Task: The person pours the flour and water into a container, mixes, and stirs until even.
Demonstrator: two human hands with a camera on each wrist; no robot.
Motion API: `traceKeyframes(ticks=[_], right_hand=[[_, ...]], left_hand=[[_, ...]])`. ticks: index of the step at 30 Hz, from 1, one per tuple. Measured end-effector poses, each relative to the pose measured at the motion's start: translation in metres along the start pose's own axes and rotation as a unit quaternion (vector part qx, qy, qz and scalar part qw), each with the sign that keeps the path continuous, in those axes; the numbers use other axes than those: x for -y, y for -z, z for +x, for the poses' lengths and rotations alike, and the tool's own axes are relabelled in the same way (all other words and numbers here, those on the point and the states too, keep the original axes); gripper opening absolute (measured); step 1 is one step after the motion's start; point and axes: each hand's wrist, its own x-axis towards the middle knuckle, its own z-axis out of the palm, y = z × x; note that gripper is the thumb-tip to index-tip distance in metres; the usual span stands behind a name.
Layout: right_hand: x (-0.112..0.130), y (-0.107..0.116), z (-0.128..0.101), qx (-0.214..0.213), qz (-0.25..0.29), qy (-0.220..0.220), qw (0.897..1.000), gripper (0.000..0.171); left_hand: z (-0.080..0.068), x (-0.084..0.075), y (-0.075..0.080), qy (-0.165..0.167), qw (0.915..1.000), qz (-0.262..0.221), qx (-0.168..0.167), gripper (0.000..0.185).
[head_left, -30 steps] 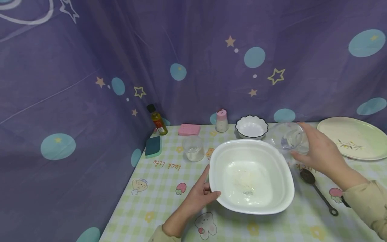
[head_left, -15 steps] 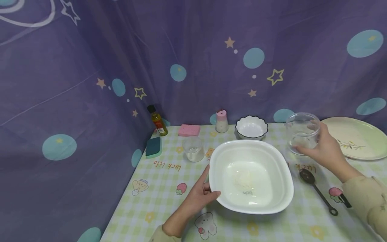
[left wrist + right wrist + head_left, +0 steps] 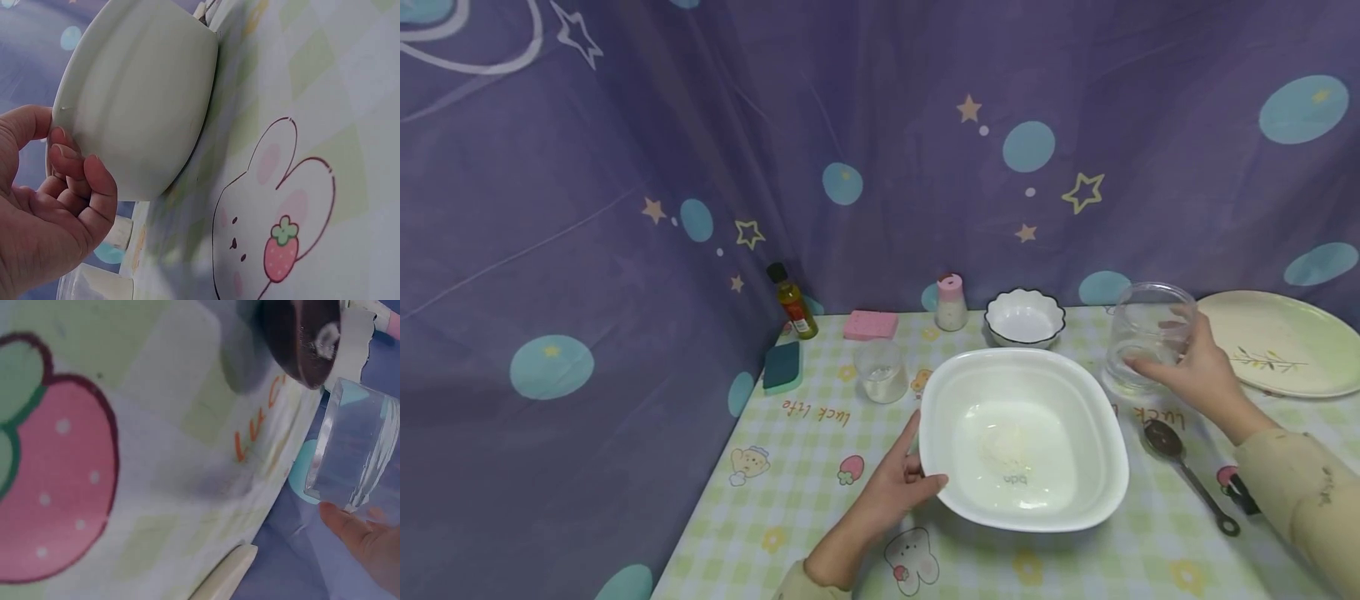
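Note:
A white, rounded-square basin (image 3: 1097,492) stands on the checked tablecloth, with clear liquid and a pale patch at its bottom. My left hand (image 3: 887,492) pinches the basin's left rim, thumb on top; in the left wrist view, the hand's (image 3: 56,219) other fingers curl against the outer wall. To the right of the basin, my right hand (image 3: 1202,383) grips a clear cup (image 3: 1138,329) by its side, holding it upright. In the right wrist view, the cup (image 3: 350,444) is close over the tablecloth, thumb against its wall.
A dark spoon (image 3: 1191,479) lies right of the basin. Behind stand a scalloped bowl (image 3: 1025,317), a pink-topped shaker (image 3: 951,304) and an oval plate (image 3: 1307,342). To the left are a small cup of white powder (image 3: 882,375), pink sponge (image 3: 870,325), green sponge (image 3: 782,367) and oil bottle (image 3: 793,304).
My right hand has drawn the cup rightward from the basin's far right edge and turned it from tilted to upright. The left hand stays at the rim.

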Motion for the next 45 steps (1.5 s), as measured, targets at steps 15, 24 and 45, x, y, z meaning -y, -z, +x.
traceKeyframes(ticks=[15, 24, 45], right_hand=[[-0.011, -0.005, 0.000, 0.039, 0.010, -0.001, 0.999, 0.109], [-0.017, -0.003, -0.002, 0.070, 0.031, -0.024, 0.997, 0.111], [-0.013, 0.020, -0.023, 0.139, 0.007, -0.064, 0.988, 0.117]], left_hand=[[0.000, 0.000, 0.001, -0.008, 1.0000, -0.002, 0.006, 0.093], [0.000, -0.001, 0.001, -0.008, 0.9999, -0.002, 0.009, 0.094], [0.001, 0.001, 0.002, 0.003, 1.0000, 0.006, 0.000, 0.094]])
